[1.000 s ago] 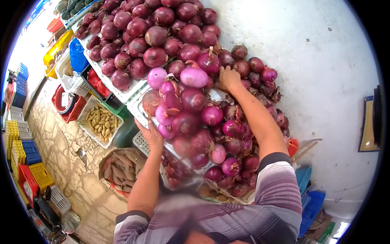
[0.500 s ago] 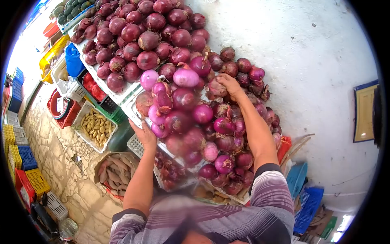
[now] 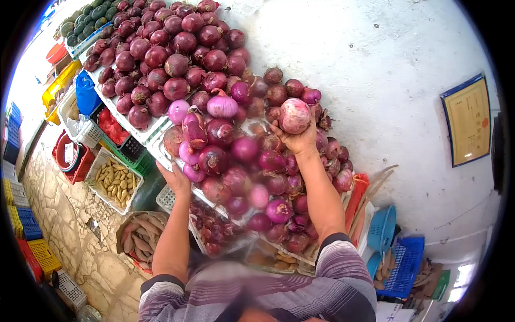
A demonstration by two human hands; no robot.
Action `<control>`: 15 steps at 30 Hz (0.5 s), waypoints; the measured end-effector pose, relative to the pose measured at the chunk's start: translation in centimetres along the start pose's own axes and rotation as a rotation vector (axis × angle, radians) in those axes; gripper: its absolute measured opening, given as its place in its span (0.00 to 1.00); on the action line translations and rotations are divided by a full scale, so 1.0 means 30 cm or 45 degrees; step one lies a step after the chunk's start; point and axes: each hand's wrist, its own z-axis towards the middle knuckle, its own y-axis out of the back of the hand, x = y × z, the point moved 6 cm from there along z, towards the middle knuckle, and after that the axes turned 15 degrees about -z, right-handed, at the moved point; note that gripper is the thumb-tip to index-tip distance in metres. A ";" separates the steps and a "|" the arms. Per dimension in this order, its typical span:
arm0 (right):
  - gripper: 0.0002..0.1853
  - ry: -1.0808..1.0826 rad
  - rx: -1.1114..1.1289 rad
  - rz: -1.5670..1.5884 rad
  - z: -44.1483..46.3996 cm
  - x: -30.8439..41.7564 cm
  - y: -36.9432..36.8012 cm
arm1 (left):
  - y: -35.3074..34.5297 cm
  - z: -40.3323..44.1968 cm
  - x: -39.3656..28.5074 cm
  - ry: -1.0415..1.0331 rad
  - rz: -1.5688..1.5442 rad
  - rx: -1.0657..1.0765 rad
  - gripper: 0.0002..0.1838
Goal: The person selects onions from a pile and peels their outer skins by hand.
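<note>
My right hand is closed around a large red onion with pale, streaked skin, cupping it from below above the pile. Red onions are heaped loosely in front of me, some glossy and bright purple, others dull and dry-skinned. At the left side of the heap, my left hand holds the rim of a white crate, thumb on the inner side and fingers outside. Part of that grip is hidden. A smear on the picture blurs the onions in the middle.
Another heap of red onions lies at the upper left, beside green squashes. A crate of yellowish roots and a sack of sweet potatoes stand at left. A white wall with a framed certificate rises at right.
My right hand has raised the onion from the pile and turned so that its pale underside shows. My left hand stays at the crate rim. The view has shifted to the right.
</note>
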 end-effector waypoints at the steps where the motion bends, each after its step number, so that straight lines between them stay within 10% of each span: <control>1: 0.34 0.032 0.004 -0.013 -0.017 -0.001 -0.014 | 0.001 0.002 0.007 -0.026 0.011 0.000 0.35; 6: 0.36 0.035 -0.048 -0.229 -0.025 -0.024 0.023 | 0.006 0.006 0.017 -0.011 0.007 -0.002 0.35; 9: 0.34 0.431 -0.165 -1.285 0.009 0.005 -0.005 | 0.000 0.002 0.002 0.040 -0.073 -0.004 0.35; 10: 0.17 0.684 -0.374 -1.223 0.032 -0.024 0.005 | -0.004 0.004 0.000 0.050 -0.106 -0.003 0.35; 13: 0.21 0.644 -0.470 -1.902 0.102 -0.051 0.043 | 0.002 0.000 -0.024 0.061 -0.064 0.006 0.36; 15: 0.25 0.309 -0.364 -1.619 0.126 -0.055 0.091 | 0.004 0.005 -0.028 0.065 -0.055 0.014 0.36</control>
